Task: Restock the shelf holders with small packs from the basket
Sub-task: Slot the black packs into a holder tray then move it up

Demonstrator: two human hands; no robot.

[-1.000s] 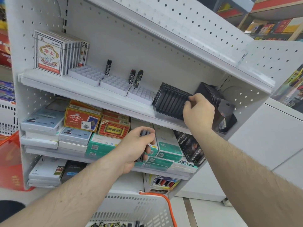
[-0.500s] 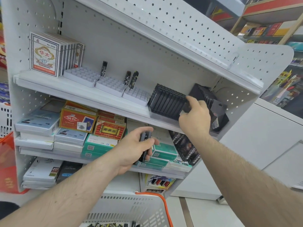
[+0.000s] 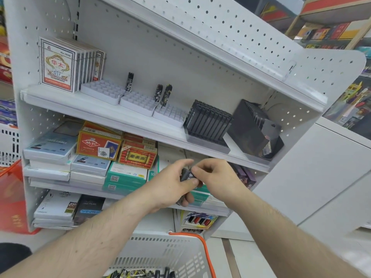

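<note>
My left hand [image 3: 172,185] grips a few small dark packs [image 3: 186,176] in front of the middle shelf. My right hand [image 3: 216,177] has its fingertips pinched on the top of those packs. Above them on the upper shelf stand two black slotted holders: one upright holder [image 3: 206,122] and one tilted holder [image 3: 255,127] at the right end. Three white grid holders [image 3: 136,102] sit to their left with three dark packs [image 3: 163,95] standing in them. The white basket [image 3: 160,253] with an orange handle is at the bottom, with more small packs [image 3: 138,273] inside.
A stack of playing-card boxes [image 3: 60,66] stands at the upper shelf's left end. The middle shelf holds red card boxes [image 3: 138,155], green boxes [image 3: 126,175] and pale boxes [image 3: 50,147]. A red basket [image 3: 12,197] is at the far left. A white counter [image 3: 321,177] lies to the right.
My right hand left the black holder on the upper shelf and came down to the packs in my left hand, which has risen slightly. The camera view shifted a little.
</note>
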